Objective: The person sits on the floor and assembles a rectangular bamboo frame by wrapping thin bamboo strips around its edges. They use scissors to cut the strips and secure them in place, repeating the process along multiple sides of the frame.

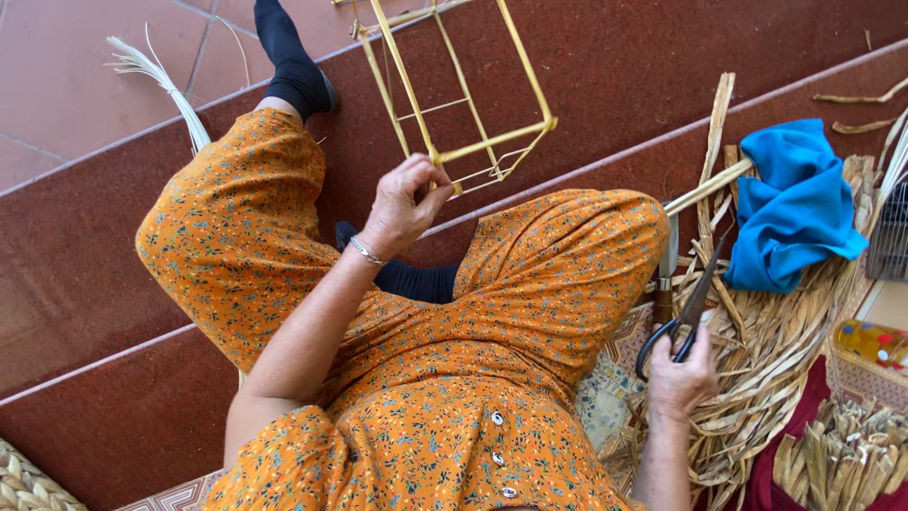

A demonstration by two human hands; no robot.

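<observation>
My left hand [405, 204] grips a corner of a yellow cane frame [445, 85], a box-like skeleton of thin rods held over the red steps. A silver bracelet sits on that wrist. My right hand [679, 377] rests at my side on a pile of dried straw strips [757, 341], its fingers around the handles of black scissors [686, 317] that point up and away. A knife [666, 274] with a wooden handle lies beside the scissors. My lap is covered by an orange flowered dress [454, 378].
A blue cloth [794, 203] lies on the straw at the right. A woven basket [865, 374] with a bottle and cut cane pieces [842, 454] stands at the lower right. A pale fibre bundle [165, 85] lies at the upper left; a woven mat edge [24, 483] shows at the lower left.
</observation>
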